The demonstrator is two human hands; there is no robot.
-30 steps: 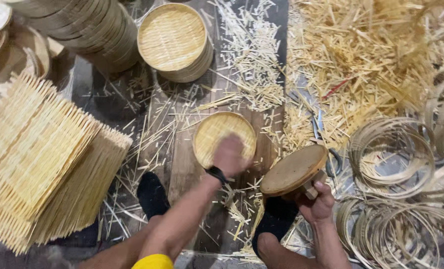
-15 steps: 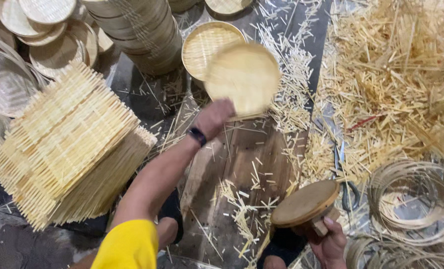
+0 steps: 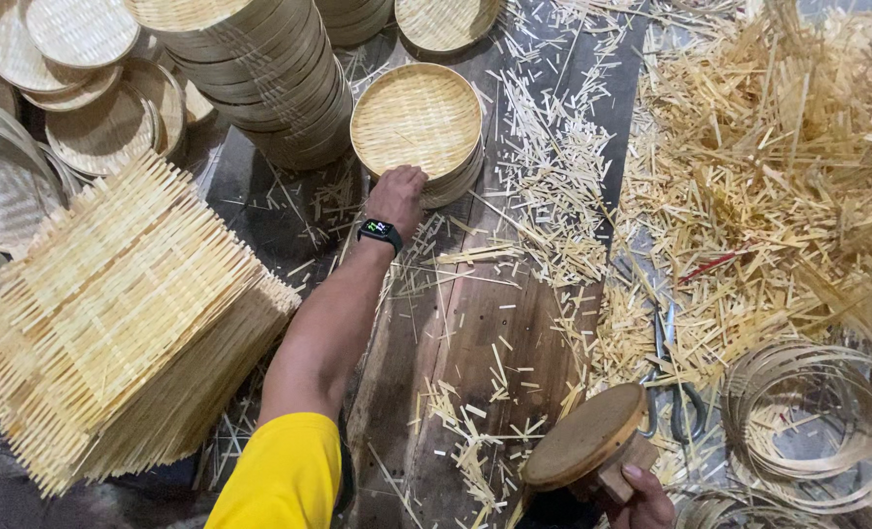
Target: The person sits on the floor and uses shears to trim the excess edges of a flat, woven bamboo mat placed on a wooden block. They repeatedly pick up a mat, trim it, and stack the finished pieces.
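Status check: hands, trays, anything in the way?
Left hand on the round woven tray atop its stack. Right hand grips wooden disc tool. Bamboo offcuts alongside.

One head-worn camera looks steeply down, close.

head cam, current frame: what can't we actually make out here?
- Right hand: cut off by the bottom edge in the head view; its grip on the round wooden tool is mostly hidden.
- Left hand: its fingertips are hidden at the rim of the small tray stack.
- How many trays that stack holds: too fine to count.
- Scissors: blades partly buried in bamboo offcuts.
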